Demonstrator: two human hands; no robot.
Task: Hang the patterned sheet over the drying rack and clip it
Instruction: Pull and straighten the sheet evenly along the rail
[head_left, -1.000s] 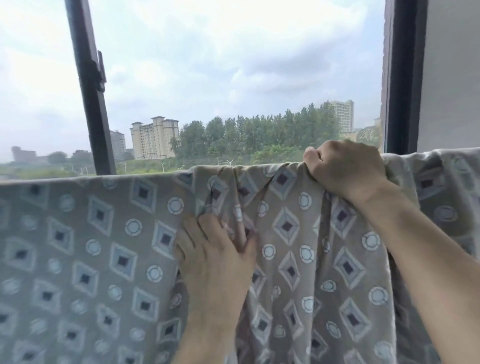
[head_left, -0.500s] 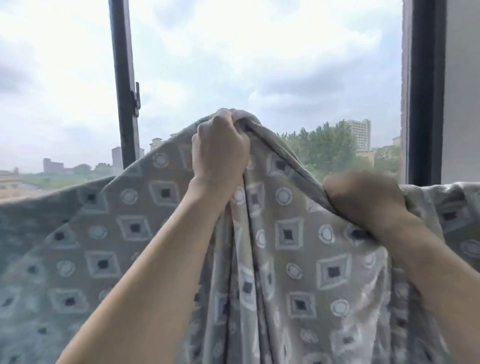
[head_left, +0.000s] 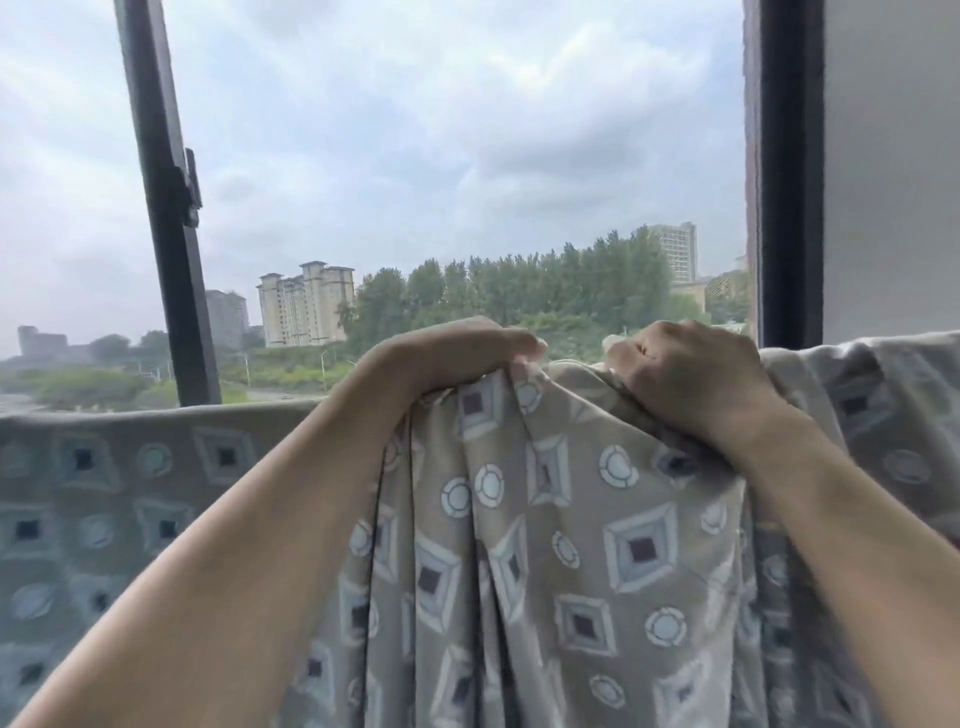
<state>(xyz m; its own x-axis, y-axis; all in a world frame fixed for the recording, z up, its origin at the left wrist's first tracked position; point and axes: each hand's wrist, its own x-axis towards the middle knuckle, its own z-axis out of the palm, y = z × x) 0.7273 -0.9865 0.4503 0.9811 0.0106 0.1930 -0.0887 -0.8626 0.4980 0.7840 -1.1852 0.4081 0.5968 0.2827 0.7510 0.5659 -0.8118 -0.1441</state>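
Sheet (head_left: 545, 519) top, seemingly in both hands' grip

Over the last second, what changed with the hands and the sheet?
The left hand lifted a fold of the sheet high half a second ago and has now brought it back down level with the top edge, close beside the right hand, gripping it there. The right hand kept its grip on the top edge throughout. The sheet stays draped across; no clip is in view.
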